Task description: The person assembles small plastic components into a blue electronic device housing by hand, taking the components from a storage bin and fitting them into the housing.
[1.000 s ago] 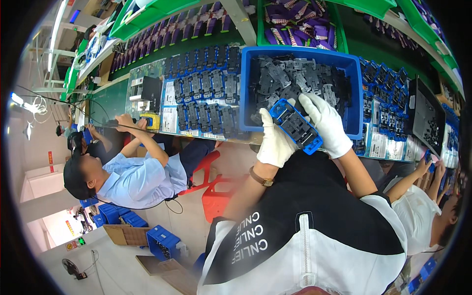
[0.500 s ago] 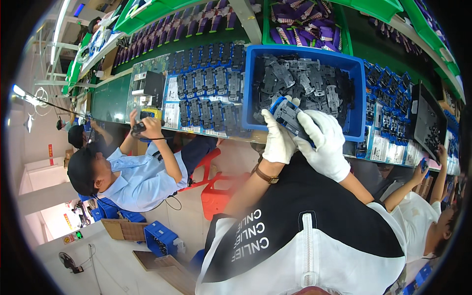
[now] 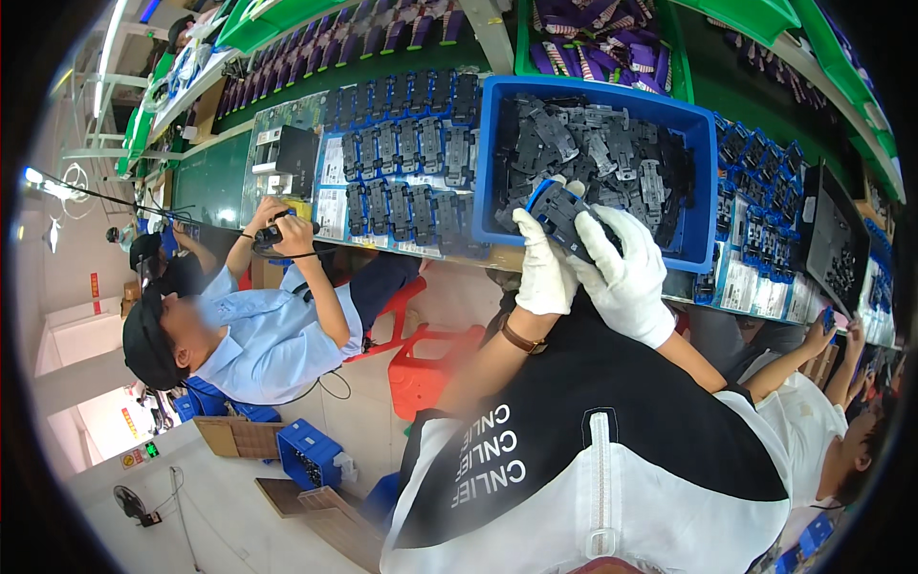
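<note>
Before me, both white-gloved hands hold a toy car body with a blue edge and a black underside (image 3: pixel 559 210), tilted over the near edge of a blue bin (image 3: pixel 484 172). My left hand (image 3: pixel 543 273) grips its left side, with the thumb along the edge. From the right, my right hand (image 3: pixel 626 277) closes over the car body, fingers pressed on its black base. Loose dark grey chassis plates (image 3: pixel 602 143) are heaped in the bin just beyond the hands. The fingertips under the car body are partly hidden.
Rows of blue-and-black car bodies (image 3: pixel 392 148) lie on the bench to the left, with more (image 3: pixel 760 230) to the right. A green crate of purple parts (image 3: pixel 602 43) stands behind the bin. Co-workers sit on both sides; a red stool (image 3: pixel 421 373) is at lower left.
The car body has tipped a little between my hands, showing less blue. My right hand's fingers have shifted over its base. The left co-worker's hands have come closer together around a dark object.
</note>
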`<control>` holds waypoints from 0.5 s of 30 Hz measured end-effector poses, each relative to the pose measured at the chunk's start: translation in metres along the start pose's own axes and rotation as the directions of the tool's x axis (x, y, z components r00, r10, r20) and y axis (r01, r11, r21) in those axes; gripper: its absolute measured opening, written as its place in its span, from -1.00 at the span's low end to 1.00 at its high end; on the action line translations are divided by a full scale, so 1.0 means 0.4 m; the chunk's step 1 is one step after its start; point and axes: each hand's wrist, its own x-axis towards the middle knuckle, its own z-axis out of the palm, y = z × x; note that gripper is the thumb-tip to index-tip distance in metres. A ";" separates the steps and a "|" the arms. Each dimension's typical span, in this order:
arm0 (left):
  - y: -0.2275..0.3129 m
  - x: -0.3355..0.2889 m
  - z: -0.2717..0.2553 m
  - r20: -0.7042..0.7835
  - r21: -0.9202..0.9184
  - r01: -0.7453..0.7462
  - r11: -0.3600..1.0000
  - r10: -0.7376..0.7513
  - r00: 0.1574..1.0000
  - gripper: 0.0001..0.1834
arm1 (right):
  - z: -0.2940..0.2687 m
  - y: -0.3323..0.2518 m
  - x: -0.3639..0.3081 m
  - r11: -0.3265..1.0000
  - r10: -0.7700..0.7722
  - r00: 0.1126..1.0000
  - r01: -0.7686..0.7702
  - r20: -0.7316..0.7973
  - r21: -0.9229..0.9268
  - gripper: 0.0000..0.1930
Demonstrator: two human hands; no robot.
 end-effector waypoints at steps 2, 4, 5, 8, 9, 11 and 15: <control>-0.008 0.004 -0.008 0.012 0.012 -0.011 1.000 0.011 1.000 -0.17 | 0.006 0.003 -0.001 1.000 0.000 1.000 0.000 0.004 -0.014 -0.39; -0.015 0.008 -0.013 0.028 0.024 -0.019 1.000 0.018 0.999 -0.17 | 0.007 0.006 -0.002 1.000 0.002 1.000 -0.002 0.006 -0.031 -0.40; -0.016 0.007 -0.015 0.079 -0.063 -0.024 0.998 0.029 0.996 -0.26 | 0.004 0.005 -0.002 0.999 0.003 1.000 -0.003 0.006 -0.048 -0.40; -0.013 0.006 -0.013 0.053 -0.044 -0.024 0.999 0.026 0.998 -0.43 | -0.003 -0.004 0.008 0.997 -0.003 1.000 0.004 0.022 -0.076 -0.42; -0.009 0.007 -0.011 -0.024 0.062 -0.017 0.998 0.019 1.000 -0.49 | -0.007 -0.006 0.014 0.996 -0.011 0.999 0.014 0.038 -0.086 -0.43; -0.005 0.012 0.002 -0.132 -0.061 0.006 0.998 -0.014 0.991 -0.53 | -0.019 0.001 0.020 0.983 0.097 0.995 -0.100 0.030 0.155 -0.45; 0.017 0.009 0.009 -0.132 -0.159 0.005 0.987 -0.026 0.991 -0.57 | -0.008 0.048 -0.048 0.763 0.413 0.899 -0.428 0.144 0.484 -0.36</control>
